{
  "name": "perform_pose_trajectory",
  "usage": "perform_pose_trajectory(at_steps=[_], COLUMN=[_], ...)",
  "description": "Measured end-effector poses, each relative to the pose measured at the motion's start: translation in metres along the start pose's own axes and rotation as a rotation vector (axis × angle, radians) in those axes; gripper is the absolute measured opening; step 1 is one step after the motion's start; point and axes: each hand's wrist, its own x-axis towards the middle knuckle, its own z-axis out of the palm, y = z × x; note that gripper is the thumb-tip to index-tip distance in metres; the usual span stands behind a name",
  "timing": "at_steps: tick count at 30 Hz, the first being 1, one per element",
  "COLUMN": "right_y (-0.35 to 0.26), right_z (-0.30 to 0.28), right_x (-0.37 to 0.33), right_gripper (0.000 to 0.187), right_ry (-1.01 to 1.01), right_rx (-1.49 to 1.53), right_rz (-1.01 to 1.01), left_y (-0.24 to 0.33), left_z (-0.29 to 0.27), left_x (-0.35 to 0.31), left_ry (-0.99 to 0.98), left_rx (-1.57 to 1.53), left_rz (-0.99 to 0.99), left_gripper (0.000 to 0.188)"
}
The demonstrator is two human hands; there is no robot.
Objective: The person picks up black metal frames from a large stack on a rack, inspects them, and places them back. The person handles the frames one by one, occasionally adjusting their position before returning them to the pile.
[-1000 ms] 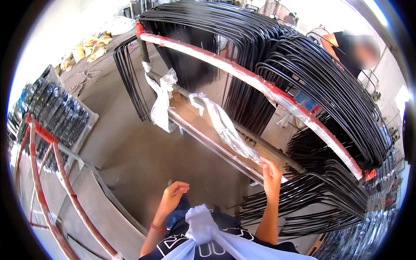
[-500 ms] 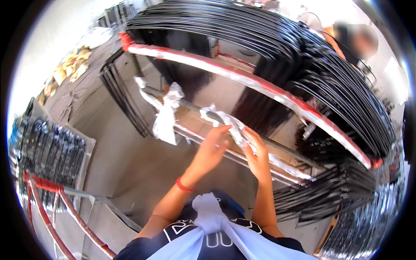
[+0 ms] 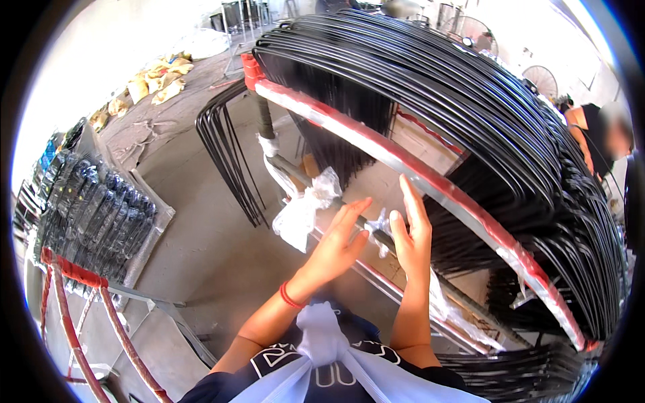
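Observation:
My left hand point(image 3: 336, 247) is held out with its fingers stretched and apart, nothing in it. Facing it, my right hand point(image 3: 414, 235) also has straight fingers and an empty palm. Between and beyond the two lies a scrap of clear plastic film point(image 3: 379, 234) around the lower bar of a metal rack. A larger crumpled plastic bag point(image 3: 302, 211) hangs from that bar, left of my left hand. Above my right fingertips runs the rack's upper rail point(image 3: 376, 149), wrapped in red and silver. Many bent black metal tubes point(image 3: 403, 67) hang over the rack.
Several black tubes point(image 3: 228, 151) hang at the rack's left end. On the left stands a stack of plastic-wrapped black parts point(image 3: 101, 208), with a red-wrapped frame point(image 3: 80, 274) nearer me. Yellowish sacks point(image 3: 158, 77) lie far left. Another person point(image 3: 591, 138) is at the far right.
The view has swung, so the rack sits farther right and lower in it. My right hand's fingers have straightened away from the plastic film; my left hand's remain stretched out.

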Motion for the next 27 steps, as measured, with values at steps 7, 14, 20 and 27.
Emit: perform_pose_trajectory(at_steps=[7,14,20,27], right_y=[0.031,0.053,0.06,0.02], right_z=[0.051,0.06,0.057,0.059], right_x=[0.118,0.154,0.154,0.155], right_gripper=[0.05,0.047,0.04,0.024], right_ry=[0.063,0.052,0.126,0.318], right_rx=[0.173,0.31,0.209,-0.113], right_rz=[-0.286,-0.007,0.009,-0.14], left_y=[-0.018,-0.049,-0.072,-0.094], left_z=[-0.063,-0.073,-0.059,-0.063], left_x=[0.091,0.158,0.204,0.216], left_ry=[0.035,0.129,0.27,0.304], left_rx=[0.205,0.242,0.494,0.587], left_rz=[0.127,0.218,0.329,0.461], left_gripper=[0.06,0.072,0.077,0.065])
